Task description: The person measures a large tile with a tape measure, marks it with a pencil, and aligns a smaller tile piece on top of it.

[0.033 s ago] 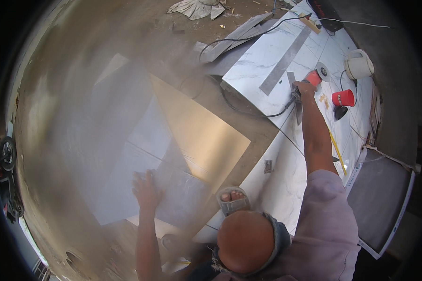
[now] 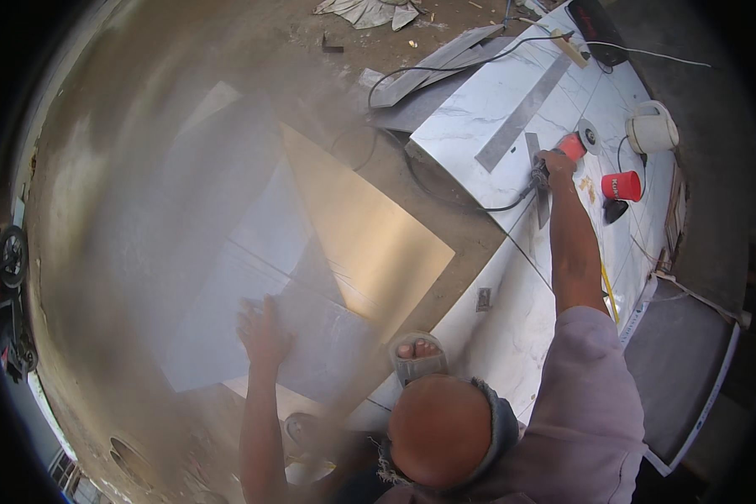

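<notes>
Two hands at work, well apart. The right hand [image 2: 554,161] is out at about one o'clock, its grip wrapped tight round the body of a red angle grinder [image 2: 573,144], disc end pointing away from the person. The grinder rests on a white marble-look tile [image 2: 496,101] lying flat on the ground; its black cord [image 2: 445,189] loops off the tile's near edge toward nine o'clock. A grey offcut strip [image 2: 522,113] lies diagonally across the same tile, just beside the grinder.

The left hand [image 2: 265,332] is down at about seven o'clock, fingers spread, palm flat on a pale grey tile [image 2: 227,277]. Dust haze blurs that side, so the edges are hard to read. A beige tile [image 2: 370,244] overlaps it toward three o'clock.

A sandalled foot [image 2: 417,353] sits at six o'clock, on the floor between the tiles. Beyond the grinder: a red cup [image 2: 622,186] at two o'clock, and a white bucket [image 2: 652,128] farther out.

Judgement on handling: the grinder looks compact but dense, rigid, with a bare disc. It is best taken round the body behind the head, as now, clear of disc and cord. The tiles look heavy, stiff, brittle at the corners and slick under dust; they should be gripped by opposite edges and not dragged.
</notes>
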